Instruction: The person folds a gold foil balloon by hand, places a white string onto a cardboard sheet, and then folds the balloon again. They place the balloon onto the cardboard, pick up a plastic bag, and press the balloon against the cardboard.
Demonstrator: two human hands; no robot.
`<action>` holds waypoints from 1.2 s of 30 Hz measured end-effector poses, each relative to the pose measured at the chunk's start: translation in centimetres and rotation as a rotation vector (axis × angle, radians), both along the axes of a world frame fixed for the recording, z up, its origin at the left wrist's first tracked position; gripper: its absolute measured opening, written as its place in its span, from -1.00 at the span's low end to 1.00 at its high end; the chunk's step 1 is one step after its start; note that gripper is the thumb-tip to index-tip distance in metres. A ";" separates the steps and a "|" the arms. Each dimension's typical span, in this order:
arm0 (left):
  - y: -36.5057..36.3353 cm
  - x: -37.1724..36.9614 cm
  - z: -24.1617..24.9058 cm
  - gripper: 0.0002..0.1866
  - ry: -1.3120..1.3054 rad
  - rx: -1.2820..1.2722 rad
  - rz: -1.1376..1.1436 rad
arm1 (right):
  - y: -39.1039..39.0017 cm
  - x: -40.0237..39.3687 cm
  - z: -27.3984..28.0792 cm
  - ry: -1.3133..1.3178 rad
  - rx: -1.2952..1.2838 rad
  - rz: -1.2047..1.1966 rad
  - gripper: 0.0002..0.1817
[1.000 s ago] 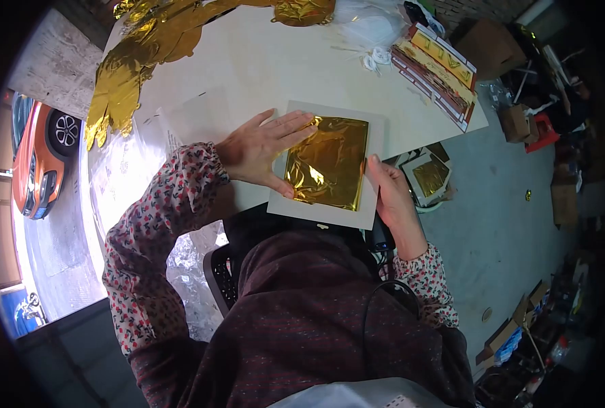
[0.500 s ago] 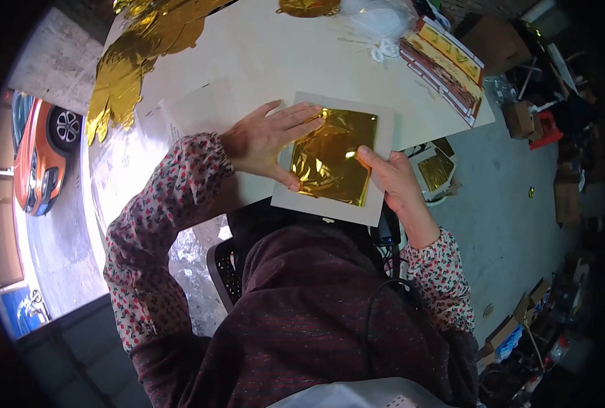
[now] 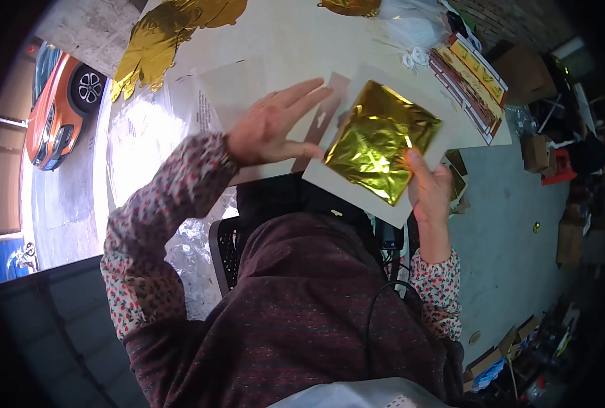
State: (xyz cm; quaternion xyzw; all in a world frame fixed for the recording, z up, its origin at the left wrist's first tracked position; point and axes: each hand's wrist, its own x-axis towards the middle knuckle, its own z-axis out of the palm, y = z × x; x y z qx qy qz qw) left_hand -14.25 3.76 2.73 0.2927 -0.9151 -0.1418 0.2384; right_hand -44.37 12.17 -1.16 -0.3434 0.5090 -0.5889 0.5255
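Note:
A shiny gold foil square (image 3: 377, 139) lies on a pale square card (image 3: 367, 198), tilted over the table's front edge. My right hand (image 3: 430, 187) grips the card's right side, thumb pressed on the foil and fingers behind. To the left, my left hand (image 3: 275, 122) is open, fingers stretched and spread. Its thumb tip is right by the left corner of the foil. A brownish strip with a small hanging slot (image 3: 321, 119) shows between this hand and the card.
Gold foil pieces (image 3: 153, 51) spread along the table's far left, beside clear plastic sheeting (image 3: 146, 129). At the back right are a clear bag with white cord (image 3: 411, 27) and printed cards (image 3: 471, 78). More gold-faced cards (image 3: 457, 180) sit low beyond my right hand.
The card with the foil has swung clockwise and shifted right in my right hand. My left hand has come off the foil and is now apart from it, to the left.

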 end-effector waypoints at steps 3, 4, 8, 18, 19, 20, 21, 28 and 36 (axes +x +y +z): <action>5.6 -0.4 2.3 -0.25 0.298 0.551 0.249 | 0.5 -1.0 0.5 -0.094 -0.102 -0.036 -0.85; 7.3 -0.8 1.1 -0.48 0.644 0.853 0.224 | 0.6 -1.0 1.0 -0.106 -0.133 -0.035 -0.86; 11.4 -2.8 0.0 -0.48 1.043 1.160 0.211 | 1.2 0.2 1.6 -0.084 -0.189 0.011 -0.86; 13.7 -6.2 -1.1 -0.34 1.279 0.977 0.379 | 1.8 3.1 2.1 -0.140 -0.212 0.081 -0.86; 13.8 -6.1 -1.4 -0.33 1.286 0.978 0.374 | 1.8 3.2 2.1 -0.131 -0.218 0.079 -0.85; 13.8 -6.0 -1.4 -0.32 1.294 0.979 0.370 | 1.8 3.3 1.9 -0.122 -0.224 0.075 -0.83; 14.0 -5.8 -1.1 -0.31 1.357 1.066 0.382 | 1.7 3.4 1.8 -0.112 -0.230 0.071 -0.82; 13.8 -4.4 -1.2 -0.38 1.196 0.708 0.385 | 1.6 3.1 1.0 -0.142 -0.156 0.058 -0.82; 13.7 -3.8 -2.1 -0.87 0.813 0.588 0.583 | 1.7 3.8 0.3 -0.100 -0.173 0.080 -0.84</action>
